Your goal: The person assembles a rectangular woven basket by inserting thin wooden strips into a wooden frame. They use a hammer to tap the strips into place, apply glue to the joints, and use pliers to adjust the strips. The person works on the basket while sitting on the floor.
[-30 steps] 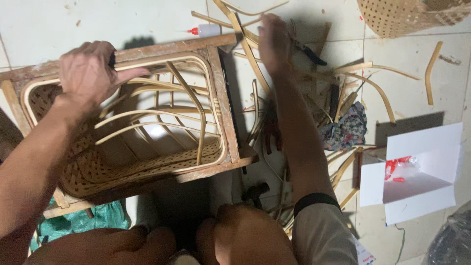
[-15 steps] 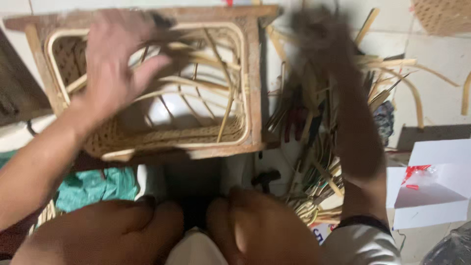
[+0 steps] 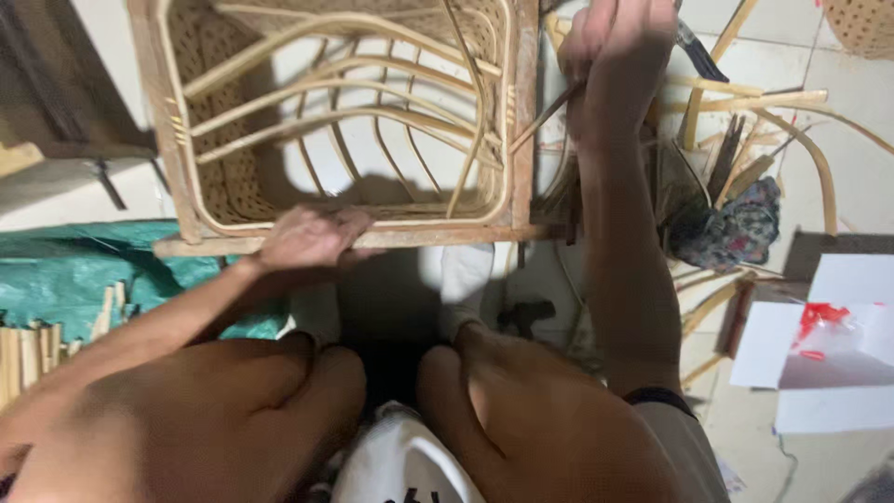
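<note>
A rectangular wooden frame (image 3: 526, 112) with a half-woven bamboo basket inside it rests on the tiled floor in front of my knees. Curved bamboo ribs (image 3: 345, 98) arch across its open middle. My left hand (image 3: 312, 237) grips the near rail of the frame. My right hand (image 3: 610, 56) is raised beside the frame's right rail, fingers closed on a thin dark bamboo strip (image 3: 545, 116) that slants down toward the frame.
Loose bamboo strips and curved pieces (image 3: 745, 140) lie at the right with a patterned cloth (image 3: 736, 224). White paper sheets (image 3: 819, 345) lie at the lower right. A green tarp (image 3: 74, 270) and short sticks (image 3: 28, 345) are at the left.
My left hand moved from the frame's far side to its near rail. My right hand drew back from the far strips to beside the right rail. The frame now sits closer.
</note>
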